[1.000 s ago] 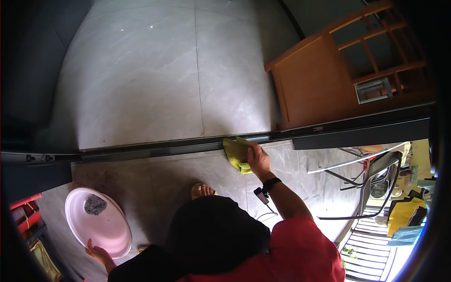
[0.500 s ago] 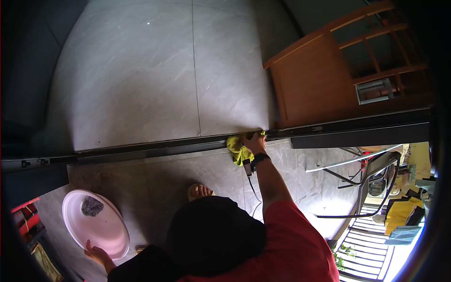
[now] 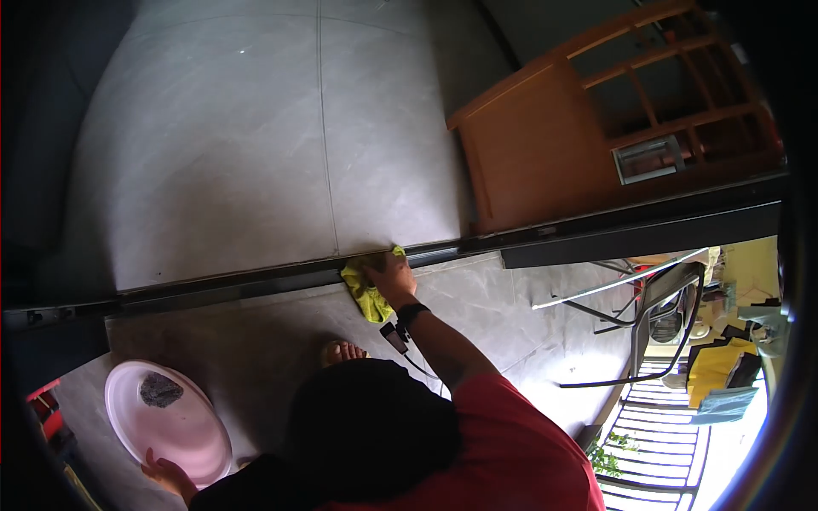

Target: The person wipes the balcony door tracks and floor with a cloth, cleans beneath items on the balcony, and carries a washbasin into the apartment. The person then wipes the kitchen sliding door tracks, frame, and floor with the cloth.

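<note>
A yellow-green cloth (image 3: 368,294) is bunched under my right hand (image 3: 394,278) on the dark floor track (image 3: 315,274). The fingers press it into the groove, and part of it hangs over the near side onto the tiles. At my right wrist is a dark band, with a small device (image 3: 394,337) and cable beside it. On the left, my left hand (image 3: 168,475) overlaps the near rim of a pink basin (image 3: 200,436), fingers loosely apart; whether it touches the rim is unclear. A dark grey scrubbing pad or clump (image 3: 160,390) lies inside the basin.
Beyond the track stands a brown wooden cabinet (image 3: 545,153) with open compartments. At right are a metal-framed chair (image 3: 665,315) and a railing (image 3: 652,451). Below the track, a foot (image 3: 345,351) rests on grey tiles. Dark panels border the track at both ends.
My right hand has slid left along the track, taking the cloth with it. My left hand stays by the basin. The whole view has shifted slightly.
</note>
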Motion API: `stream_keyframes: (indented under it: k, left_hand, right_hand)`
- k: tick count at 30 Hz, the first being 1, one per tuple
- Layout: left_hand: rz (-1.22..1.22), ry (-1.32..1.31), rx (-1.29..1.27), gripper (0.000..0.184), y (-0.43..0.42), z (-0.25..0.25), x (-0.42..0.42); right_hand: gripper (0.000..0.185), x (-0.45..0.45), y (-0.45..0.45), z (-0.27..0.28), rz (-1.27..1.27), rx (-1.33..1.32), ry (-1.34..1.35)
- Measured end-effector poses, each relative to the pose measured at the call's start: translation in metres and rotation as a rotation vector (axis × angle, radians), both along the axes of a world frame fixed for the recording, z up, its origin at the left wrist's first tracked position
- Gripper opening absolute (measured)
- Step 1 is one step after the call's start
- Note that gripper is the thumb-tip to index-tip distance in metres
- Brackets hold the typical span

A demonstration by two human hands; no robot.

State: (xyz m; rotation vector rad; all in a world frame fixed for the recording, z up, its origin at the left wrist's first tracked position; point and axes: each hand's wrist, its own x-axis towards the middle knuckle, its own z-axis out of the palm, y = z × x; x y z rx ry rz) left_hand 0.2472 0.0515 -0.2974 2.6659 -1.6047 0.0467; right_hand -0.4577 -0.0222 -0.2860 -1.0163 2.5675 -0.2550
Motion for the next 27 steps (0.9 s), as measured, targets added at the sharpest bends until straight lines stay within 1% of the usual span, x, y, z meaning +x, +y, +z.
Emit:
stream_keyframes:
  k: [1, 2, 4, 5, 6, 8, 9, 10, 12, 13, 14, 16, 17, 19, 20, 22, 23, 25, 26, 27]
  left_hand:
    - [0.002, -0.027, 0.022, 0.034, 0.001, 0.001, -0.002]
    - [0.013, -0.030, 0.023, 0.034, 0.002, 0.003, -0.003]
    - [0.023, 0.042, -0.017, 0.034, 0.003, 0.004, -0.010]
    - [0.032, 0.041, -0.012, 0.034, 0.004, 0.004, -0.010]
    - [0.037, 0.062, 0.008, 0.034, 0.004, 0.006, -0.009]
    - [0.042, 0.086, 0.034, 0.034, 0.008, -0.002, 0.001]
    - [-0.009, 0.055, -0.010, 0.034, 0.011, -0.012, 0.009]
    - [-0.060, 0.027, -0.055, 0.034, 0.015, -0.021, 0.015]
    - [-0.038, 0.047, -0.027, 0.034, 0.010, -0.006, -0.003]
    - [-0.010, 0.056, -0.004, 0.034, 0.003, 0.002, -0.010]
    - [-0.017, 0.066, -0.007, 0.034, -0.001, -0.001, -0.008]
    - [-0.053, 0.057, -0.016, 0.034, -0.002, -0.003, -0.001]
    - [-0.037, 0.060, -0.002, 0.033, -0.008, 0.007, -0.012]
    - [-0.077, 0.066, 0.007, 0.033, -0.009, 0.003, -0.003]
    - [-0.106, 0.075, 0.015, 0.033, -0.010, 0.001, -0.001]
    - [-0.111, 0.086, 0.013, 0.033, -0.012, 0.006, -0.006]
    - [-0.108, 0.095, 0.003, 0.033, -0.015, 0.008, -0.007]
    - [-0.110, 0.056, 0.013, 0.034, -0.013, 0.003, -0.001]
    - [-0.110, 0.016, 0.031, 0.034, -0.012, -0.001, 0.000]
    - [-0.116, 0.022, 0.032, 0.034, -0.012, -0.003, -0.001]
  right_hand:
    - [0.061, 0.002, 0.000, -0.004, -0.031, 0.041, 0.043]
    - [0.061, 0.008, 0.000, -0.007, -0.020, 0.041, 0.040]
    - [0.070, 0.016, -0.001, -0.012, -0.219, -0.013, 0.108]
    - [0.086, 0.011, -0.006, -0.010, -0.222, 0.075, 0.031]
    - [0.086, 0.010, -0.011, -0.010, -0.216, 0.081, 0.030]
    - [0.085, 0.011, -0.020, -0.010, -0.314, 0.157, -0.017]
    - [0.077, 0.011, -0.021, -0.018, -0.324, 0.092, -0.002]
    - [0.077, 0.010, -0.020, -0.024, -0.326, 0.096, 0.006]
    - [0.067, 0.014, -0.025, -0.014, -0.388, 0.009, -0.136]
    - [0.056, 0.020, -0.025, -0.023, -0.398, -0.051, -0.060]
    - [0.052, 0.029, -0.027, -0.022, -0.416, -0.094, -0.084]
    - [0.046, 0.052, -0.037, -0.010, -0.447, -0.097, -0.062]
    - [0.046, 0.056, -0.035, -0.011, -0.456, -0.090, -0.060]
    - [0.041, 0.062, -0.036, -0.014, -0.352, -0.099, -0.061]
    - [0.040, 0.072, -0.037, -0.029, -0.280, -0.137, -0.054]
    - [0.038, 0.096, -0.051, -0.013, -0.340, -0.129, -0.060]
    - [0.038, 0.099, -0.052, -0.015, -0.342, -0.133, -0.061]
    - [0.037, 0.098, -0.051, -0.018, -0.342, -0.146, -0.206]
    - [0.037, 0.107, -0.049, -0.020, -0.226, -0.230, -0.198]
    - [0.037, 0.119, -0.056, -0.017, -0.240, -0.204, -0.231]
